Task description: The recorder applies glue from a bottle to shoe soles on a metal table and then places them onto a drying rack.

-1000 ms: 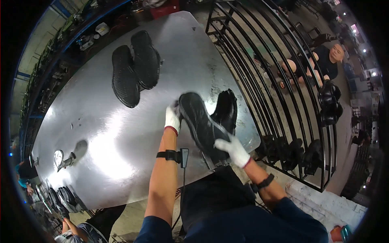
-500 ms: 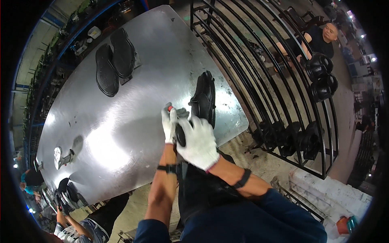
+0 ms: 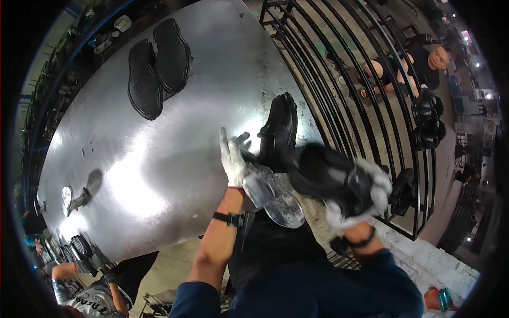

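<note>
My right hand (image 3: 377, 183), in a white knit glove, grips a black shoe (image 3: 331, 177) by its rear part, right of the table edge; both are smeared by motion. My left hand (image 3: 233, 156), also gloved, has its index finger stretched out and other fingers apart. Beside its wrist is a shiny foot-shaped metal form (image 3: 281, 201), tilted at the near table edge; whether the hand touches it I cannot tell. Just beyond, another black shoe (image 3: 280, 130) rests on the metal table (image 3: 207, 106), partly covered by the moving one.
Two black shoes lie sole up, a left one (image 3: 143, 85) and a right one (image 3: 172, 58), at the far left. A black rack (image 3: 339, 79) with shoes (image 3: 427, 116) stands at right, a seated person (image 3: 424, 69) beyond. Another worker (image 3: 98, 291) is at lower left.
My right hand has swung right with the black shoe, away from my left hand. The metal form has come into sight, and my left fingers have straightened. The view has shifted slightly.
</note>
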Motion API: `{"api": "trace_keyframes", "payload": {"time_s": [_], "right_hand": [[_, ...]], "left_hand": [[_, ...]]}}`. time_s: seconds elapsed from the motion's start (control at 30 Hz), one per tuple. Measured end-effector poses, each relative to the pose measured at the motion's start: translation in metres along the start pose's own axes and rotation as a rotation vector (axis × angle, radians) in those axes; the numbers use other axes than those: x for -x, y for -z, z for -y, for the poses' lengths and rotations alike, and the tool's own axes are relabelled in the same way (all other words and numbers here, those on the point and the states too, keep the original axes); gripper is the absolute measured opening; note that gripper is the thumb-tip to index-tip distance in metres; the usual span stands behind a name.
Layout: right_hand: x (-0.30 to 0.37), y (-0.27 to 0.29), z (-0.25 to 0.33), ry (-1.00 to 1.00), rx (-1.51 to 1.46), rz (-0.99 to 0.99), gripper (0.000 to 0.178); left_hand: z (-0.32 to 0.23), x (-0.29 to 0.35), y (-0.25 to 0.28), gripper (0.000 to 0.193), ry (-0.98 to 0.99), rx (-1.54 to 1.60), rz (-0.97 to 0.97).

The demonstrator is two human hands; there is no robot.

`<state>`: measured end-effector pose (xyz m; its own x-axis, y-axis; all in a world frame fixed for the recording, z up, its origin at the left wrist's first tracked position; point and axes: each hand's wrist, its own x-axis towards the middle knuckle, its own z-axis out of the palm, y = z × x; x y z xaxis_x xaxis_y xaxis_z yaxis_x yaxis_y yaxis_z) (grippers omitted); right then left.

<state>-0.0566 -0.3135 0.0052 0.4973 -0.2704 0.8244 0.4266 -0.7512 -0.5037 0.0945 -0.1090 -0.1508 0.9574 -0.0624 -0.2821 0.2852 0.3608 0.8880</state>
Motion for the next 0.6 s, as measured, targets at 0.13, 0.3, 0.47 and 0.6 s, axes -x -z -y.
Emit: {"api": "trace_keyframes", "payload": {"time_s": [0.13,0.3,0.47,0.6], "right_hand": [[0.038,-0.100,-0.040,-0.325,0.418,0.356,0.100],[0.088,-0.100,-0.086,-0.468,0.640,0.954,0.114],[0.064,-0.072,-0.174,-0.818,0.441,0.525,0.075],[0.028,-0.140,-0.208,-0.817,0.243,0.635,0.056]], "left_hand": [[0.057,-0.030,0.019,0.038,0.123,-0.363,-0.254],[0.050,0.030,0.045,0.042,-0.255,-0.651,0.031],[0.011,0.148,0.025,0.059,0.635,0.420,-0.006],[0.012,0.127,-0.001,0.064,0.421,0.540,0.085]]}}
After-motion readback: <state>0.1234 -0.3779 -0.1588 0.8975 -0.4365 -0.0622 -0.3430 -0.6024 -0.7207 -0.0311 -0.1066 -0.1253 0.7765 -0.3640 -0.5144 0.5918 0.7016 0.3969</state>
